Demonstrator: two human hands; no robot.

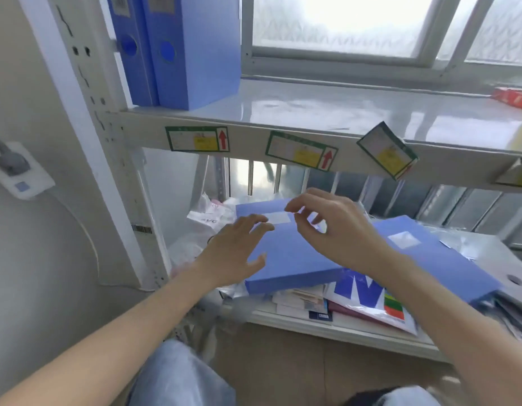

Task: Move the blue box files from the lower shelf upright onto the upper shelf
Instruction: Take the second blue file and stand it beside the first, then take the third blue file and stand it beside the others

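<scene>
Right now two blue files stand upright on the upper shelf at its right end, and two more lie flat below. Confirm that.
Wrong in one respect: the head view shows the two upright files at the left end of the upper shelf, by the post, not the right. Two flat files do lie below.

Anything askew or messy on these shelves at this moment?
Yes. One label on the upper shelf's front edge hangs crooked and peeling, unlike the two flat ones. On the lower shelf, two blue box files lie flat and skewed atop loose papers and bags.
</scene>
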